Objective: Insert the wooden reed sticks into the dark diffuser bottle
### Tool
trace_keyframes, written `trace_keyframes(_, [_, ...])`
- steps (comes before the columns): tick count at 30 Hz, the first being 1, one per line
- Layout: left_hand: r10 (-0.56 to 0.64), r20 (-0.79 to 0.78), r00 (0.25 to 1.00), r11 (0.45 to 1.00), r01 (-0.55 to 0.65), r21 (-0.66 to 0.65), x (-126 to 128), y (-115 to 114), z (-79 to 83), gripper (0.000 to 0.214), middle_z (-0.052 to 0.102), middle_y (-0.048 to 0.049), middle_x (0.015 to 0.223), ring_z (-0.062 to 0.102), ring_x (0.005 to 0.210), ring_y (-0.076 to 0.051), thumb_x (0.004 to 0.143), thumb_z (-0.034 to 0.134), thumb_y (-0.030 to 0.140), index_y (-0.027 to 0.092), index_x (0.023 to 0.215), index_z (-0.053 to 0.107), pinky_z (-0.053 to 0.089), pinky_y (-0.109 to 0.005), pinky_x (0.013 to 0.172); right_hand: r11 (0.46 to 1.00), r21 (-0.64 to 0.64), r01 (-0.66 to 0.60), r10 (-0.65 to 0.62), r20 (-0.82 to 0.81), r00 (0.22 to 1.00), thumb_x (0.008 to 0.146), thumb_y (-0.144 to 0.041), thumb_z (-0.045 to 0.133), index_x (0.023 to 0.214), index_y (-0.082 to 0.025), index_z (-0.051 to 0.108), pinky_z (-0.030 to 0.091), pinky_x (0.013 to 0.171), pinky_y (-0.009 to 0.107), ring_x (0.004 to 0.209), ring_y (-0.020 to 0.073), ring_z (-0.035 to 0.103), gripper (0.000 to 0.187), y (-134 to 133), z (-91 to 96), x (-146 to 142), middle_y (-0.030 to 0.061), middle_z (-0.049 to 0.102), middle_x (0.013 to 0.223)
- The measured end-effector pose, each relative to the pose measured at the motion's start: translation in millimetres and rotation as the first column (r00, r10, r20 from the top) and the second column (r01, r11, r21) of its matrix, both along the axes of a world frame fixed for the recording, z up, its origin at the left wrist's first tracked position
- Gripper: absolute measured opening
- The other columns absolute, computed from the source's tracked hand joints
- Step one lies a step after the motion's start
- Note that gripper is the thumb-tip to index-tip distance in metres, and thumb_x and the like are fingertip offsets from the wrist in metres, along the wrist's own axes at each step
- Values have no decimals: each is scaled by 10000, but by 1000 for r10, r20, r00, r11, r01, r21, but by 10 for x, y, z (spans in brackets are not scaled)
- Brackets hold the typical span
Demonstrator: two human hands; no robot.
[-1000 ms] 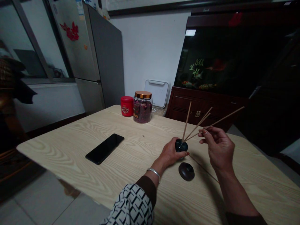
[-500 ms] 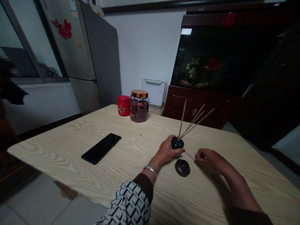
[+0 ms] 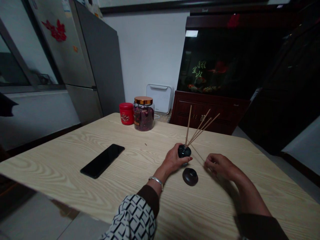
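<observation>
My left hand (image 3: 174, 159) is wrapped round a small dark glass diffuser bottle (image 3: 184, 152) standing on the table. Several thin reed sticks (image 3: 200, 129) fan upward out of its neck. To the right, my right hand (image 3: 220, 165) is closed in a pinch on a single reed stick (image 3: 198, 154). This stick slants up to the left, its far end close to the bottle's neck; whether it touches the bottle I cannot tell. A dark brown domed cap (image 3: 190, 176) lies on the table just in front of the bottle, between my hands.
On the wood-grain table (image 3: 120, 190), a black phone (image 3: 102, 161) lies at the left. A red canister (image 3: 126, 113) and a glass jar of dried petals (image 3: 144, 115) stand at the back. A tiny brown scrap (image 3: 145, 144) lies mid-table. Beyond are a fridge (image 3: 102, 63) and a fish tank (image 3: 220, 63).
The pinched reed stick's far end has risen from beside my left thumb to near the bottle's neck. My left hand keeps its grip. The whole view has shifted slightly.
</observation>
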State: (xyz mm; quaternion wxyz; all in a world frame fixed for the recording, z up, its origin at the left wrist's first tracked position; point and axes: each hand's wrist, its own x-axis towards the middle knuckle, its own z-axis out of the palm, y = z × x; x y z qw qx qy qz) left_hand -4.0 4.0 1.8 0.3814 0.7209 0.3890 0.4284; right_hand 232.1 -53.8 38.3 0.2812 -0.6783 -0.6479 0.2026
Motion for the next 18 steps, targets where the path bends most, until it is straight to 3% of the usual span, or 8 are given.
trace_keyframes(2, [-6,9,1000,1000,6,1,-2,0,-6,669,678,-55,1030,627,932,-217,681,815,440,198,1242,542,503,-346,858,998,57,20,-8,-218,976,712,-368,660,666,-177,630,413,492,246,504,133,548,199,30,31,37,22,648,599])
trace_keyframes(4, [-12,15,1000,1000,11,10,-4,-1,-9,666,675,-57,1028,625,928,-218,684,811,448,198,1239,540,504,-350,853,981,145,131,-52,-453,890,673,-373,723,743,-162,655,407,463,230,506,118,546,233,56,89,49,31,666,665])
trace_keyframes(8, [-4,13,1000,1000,4,5,-5,-1,-11,669,671,-53,1030,622,929,-217,678,815,444,200,1236,538,503,-354,857,908,233,349,9,-842,539,598,-333,834,908,-174,706,430,447,178,603,99,594,372,56,233,-67,30,683,826])
trace_keyframes(11, [-6,17,1000,1000,6,3,-4,3,-16,667,672,-47,1027,623,924,-211,681,814,446,204,1239,539,501,-340,846,888,236,395,94,-934,346,580,-285,873,862,-190,706,508,539,152,736,96,653,341,37,319,-256,19,684,913])
trace_keyframes(12, [-7,17,1000,1000,7,6,-5,5,-19,668,672,-46,1026,622,924,-210,682,814,450,204,1239,540,499,-335,842,876,250,412,113,-938,328,587,-278,877,843,-187,702,518,556,144,757,94,661,323,34,341,-324,17,685,923])
trace_keyframes(14, [-11,17,1000,1000,11,16,-6,8,-29,671,670,-44,1024,619,924,-209,683,812,460,205,1240,540,493,-329,835,840,314,442,153,-919,362,621,-283,870,823,-178,695,519,553,133,763,94,667,287,32,378,-447,22,689,924])
trace_keyframes(18, [-16,21,1000,1000,15,26,-10,18,-55,662,667,-39,1025,615,924,-205,682,810,476,210,1228,546,484,-319,835,741,497,451,190,-800,569,717,-309,820,827,-165,687,523,525,162,721,113,674,225,21,431,-608,39,696,893])
